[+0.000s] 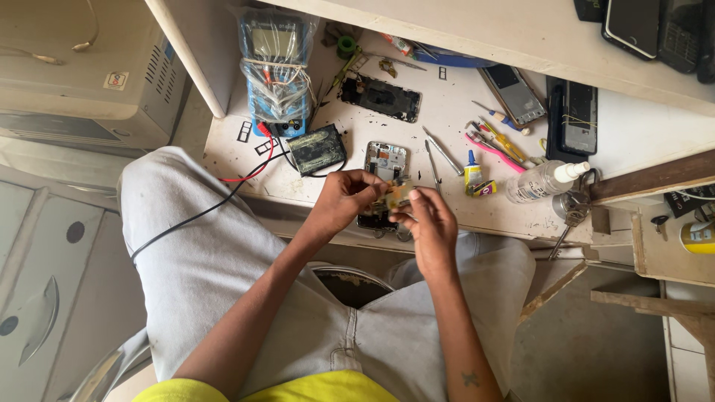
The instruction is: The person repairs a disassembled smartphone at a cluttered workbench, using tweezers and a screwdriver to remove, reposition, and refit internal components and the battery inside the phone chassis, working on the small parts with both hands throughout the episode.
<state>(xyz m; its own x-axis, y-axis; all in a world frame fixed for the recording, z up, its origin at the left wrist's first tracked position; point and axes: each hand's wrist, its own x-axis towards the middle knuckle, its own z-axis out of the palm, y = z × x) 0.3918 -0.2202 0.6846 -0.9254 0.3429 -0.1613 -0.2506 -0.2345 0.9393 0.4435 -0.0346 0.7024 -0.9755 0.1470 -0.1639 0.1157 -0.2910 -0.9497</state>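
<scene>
I hold a small circuit board (397, 196) between both hands just above the edge of the white workbench (447, 112); my left hand (344, 199) pinches its near-left side with thumb and fingers closed on it, and my right hand (430, 223) grips its right end, fingertips curled tight around it; the board is tilted and partly hidden by my fingers, so I cannot tell its full shape. Directly behind it an opened phone frame (386, 161) lies flat on the bench; a dark phone body (380, 97) lies further back. To the left sits a black battery pack (316, 149), with a red lead (253, 167) and a black lead (194, 216) running off the bench across my grey trousers (223, 275); behind it stands a blue multimeter (274, 67) wrapped in clear plastic. To the right lie tweezers (433, 167), a small glue bottle (472, 171), a pink tool (491, 149), a clear spray bottle (544, 180) on its side and two more phones (514, 93).
</scene>
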